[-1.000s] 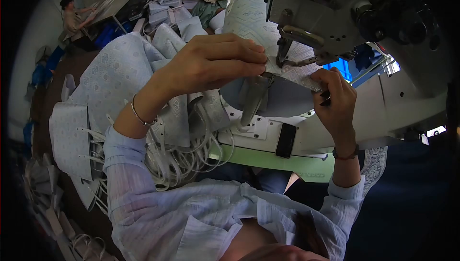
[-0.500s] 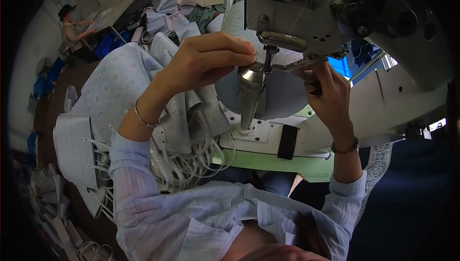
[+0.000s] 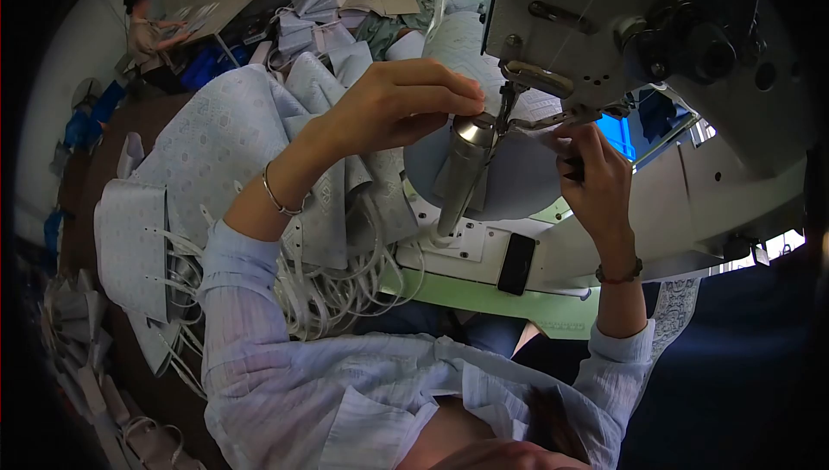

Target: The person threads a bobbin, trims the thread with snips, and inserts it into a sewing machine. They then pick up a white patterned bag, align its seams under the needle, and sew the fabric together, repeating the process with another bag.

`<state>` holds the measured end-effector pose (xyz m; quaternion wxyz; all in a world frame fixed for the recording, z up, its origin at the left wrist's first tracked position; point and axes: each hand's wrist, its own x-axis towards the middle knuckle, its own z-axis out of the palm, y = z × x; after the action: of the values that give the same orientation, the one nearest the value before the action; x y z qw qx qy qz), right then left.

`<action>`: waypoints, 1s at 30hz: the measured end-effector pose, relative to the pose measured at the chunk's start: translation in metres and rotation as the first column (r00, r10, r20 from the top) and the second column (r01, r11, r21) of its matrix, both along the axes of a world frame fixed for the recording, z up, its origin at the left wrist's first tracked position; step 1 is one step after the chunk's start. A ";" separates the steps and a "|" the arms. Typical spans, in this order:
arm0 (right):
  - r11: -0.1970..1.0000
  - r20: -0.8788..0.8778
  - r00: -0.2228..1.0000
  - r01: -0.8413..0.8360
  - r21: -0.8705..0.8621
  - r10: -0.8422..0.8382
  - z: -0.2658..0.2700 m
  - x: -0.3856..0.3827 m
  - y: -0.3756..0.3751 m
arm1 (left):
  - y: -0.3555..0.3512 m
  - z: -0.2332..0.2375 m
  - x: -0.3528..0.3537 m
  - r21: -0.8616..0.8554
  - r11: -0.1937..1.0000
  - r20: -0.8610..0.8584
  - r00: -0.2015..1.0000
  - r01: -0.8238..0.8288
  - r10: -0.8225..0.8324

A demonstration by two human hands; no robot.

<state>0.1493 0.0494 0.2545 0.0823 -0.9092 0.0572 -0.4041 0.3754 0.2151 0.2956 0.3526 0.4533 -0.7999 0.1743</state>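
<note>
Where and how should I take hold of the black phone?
I'd pinch the black phone by its long edges at the end nearest the wearer, coming from the wearer's side and slightly above. It lies flat on the white machine base, both long edges uncovered; the metal post stands off to its left.

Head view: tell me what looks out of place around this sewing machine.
The black phone looks slightly out of place: it lies on the white base of the sewing machine, near the work, though it seems no part of the sewing. I see no obvious spill or damage.
</note>
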 end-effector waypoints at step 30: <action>0.934 -0.310 0.951 0.110 0.340 0.001 -0.043 0.011 0.021 | 0.021 -0.050 0.094 0.126 0.760 0.058 0.770 -0.637 0.636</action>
<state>0.1599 0.0704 0.2119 0.2232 -0.9289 0.1664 -0.2442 0.4695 0.2360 0.2453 0.2354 0.7199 -0.6109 0.2304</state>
